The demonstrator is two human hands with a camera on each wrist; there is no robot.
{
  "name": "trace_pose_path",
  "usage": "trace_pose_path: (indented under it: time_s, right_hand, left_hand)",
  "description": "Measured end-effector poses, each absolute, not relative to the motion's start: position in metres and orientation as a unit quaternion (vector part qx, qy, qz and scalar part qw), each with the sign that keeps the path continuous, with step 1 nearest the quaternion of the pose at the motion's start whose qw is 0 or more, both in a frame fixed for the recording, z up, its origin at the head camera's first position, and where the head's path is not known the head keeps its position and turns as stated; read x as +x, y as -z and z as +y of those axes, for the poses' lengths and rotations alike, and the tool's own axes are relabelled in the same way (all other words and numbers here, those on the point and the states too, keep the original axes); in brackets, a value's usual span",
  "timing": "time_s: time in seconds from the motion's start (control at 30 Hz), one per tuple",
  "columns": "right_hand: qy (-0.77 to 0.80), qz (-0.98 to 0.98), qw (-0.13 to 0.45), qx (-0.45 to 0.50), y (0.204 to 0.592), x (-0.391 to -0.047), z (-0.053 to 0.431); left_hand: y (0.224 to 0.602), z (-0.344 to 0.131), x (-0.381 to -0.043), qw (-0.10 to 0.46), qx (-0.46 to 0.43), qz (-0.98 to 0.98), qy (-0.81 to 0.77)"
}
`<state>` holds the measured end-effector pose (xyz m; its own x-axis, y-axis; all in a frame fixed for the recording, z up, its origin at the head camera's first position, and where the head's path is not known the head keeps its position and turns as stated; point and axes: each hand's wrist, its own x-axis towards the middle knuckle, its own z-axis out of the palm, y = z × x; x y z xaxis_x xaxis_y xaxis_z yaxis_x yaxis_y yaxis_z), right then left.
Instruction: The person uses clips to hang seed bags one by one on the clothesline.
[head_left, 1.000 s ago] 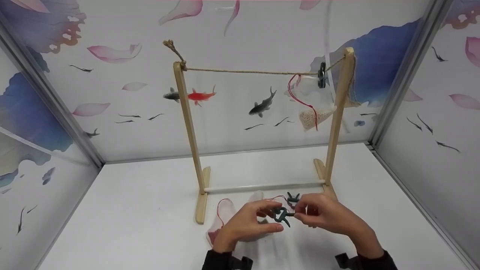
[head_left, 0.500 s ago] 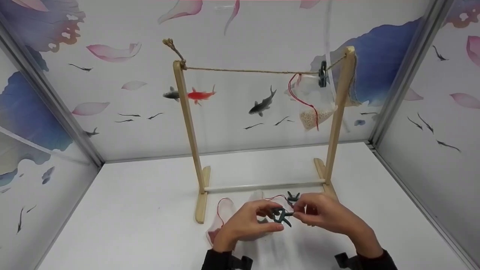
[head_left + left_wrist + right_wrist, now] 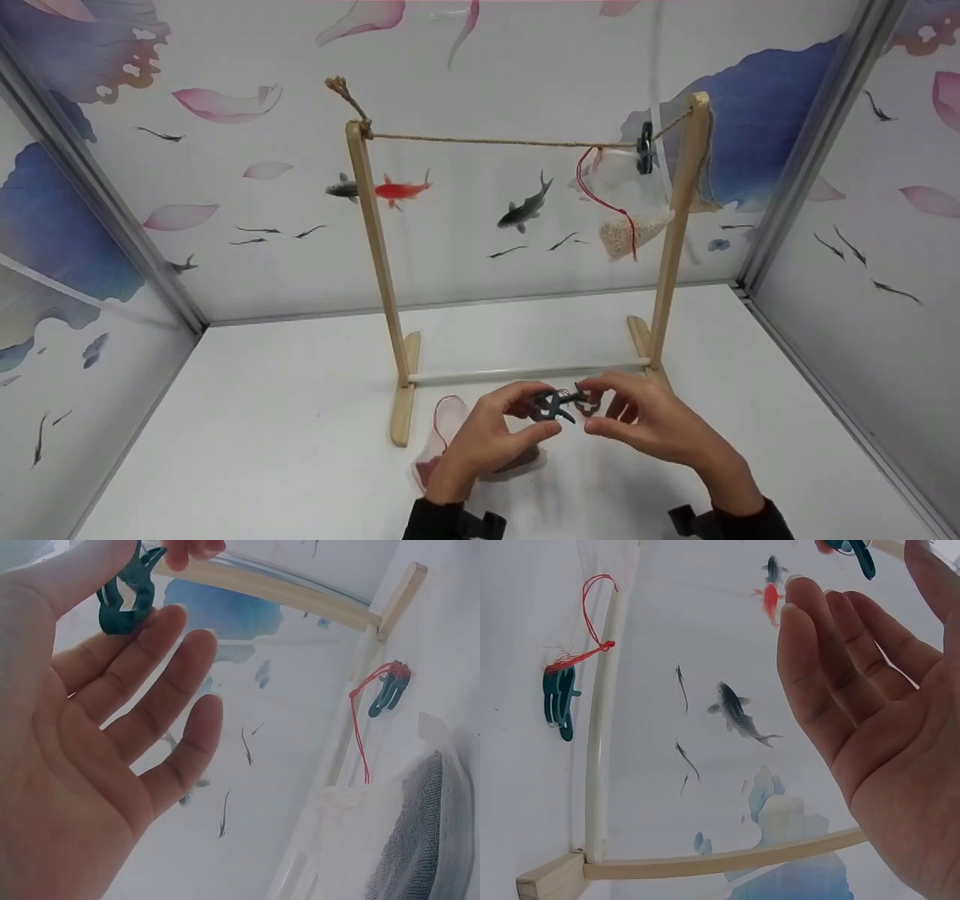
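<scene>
My left hand (image 3: 504, 429) pinches a dark green spring clip (image 3: 552, 406) between thumb and fingers, over the table. In the left wrist view the clip (image 3: 126, 600) stands between thumb and index finger, the other fingers spread. My right hand (image 3: 646, 417) is just right of the clip, fingers extended and thumb apart, with nothing in its grasp. A second green clip (image 3: 560, 701) lies on the table near a red cord. A sheer drawstring pouch (image 3: 429, 471) lies beside the left wrist. Another pouch (image 3: 523, 463), partly hidden by the left hand, has dark contents.
A wooden stand (image 3: 381, 262) with a rope (image 3: 487, 141) strung across its top stands behind the hands. Near its right post, a clip (image 3: 644, 148) holds a clear pouch of pale grains (image 3: 624, 237) on the rope. Printed panels enclose the white table (image 3: 262, 427).
My right fingers have let go of the clip's handle and spread apart. Both hands have risen slightly, with the clip still held by the left.
</scene>
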<state>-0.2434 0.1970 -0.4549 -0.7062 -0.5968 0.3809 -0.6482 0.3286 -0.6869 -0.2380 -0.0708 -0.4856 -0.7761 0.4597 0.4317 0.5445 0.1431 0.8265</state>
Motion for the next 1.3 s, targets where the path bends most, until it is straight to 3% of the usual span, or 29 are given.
trace_pose_path:
  time_s: [0.27, 0.9, 1.3]
  right_hand:
    - [-0.439, -0.822, 0.032, 0.362, 0.453, -0.239, 0.193]
    - [-0.441, -0.812, 0.158, 0.35, 0.452, -0.235, 0.178]
    - [-0.478, -0.793, 0.149, 0.347, 0.45, -0.234, 0.178]
  left_hand:
    - [0.483, -0.063, -0.236, 0.075, -0.361, -0.747, 0.553]
    - [0.481, -0.057, -0.232, 0.102, -0.331, -0.758, 0.553]
    - [0.481, -0.062, -0.234, 0.107, -0.328, -0.765, 0.544]
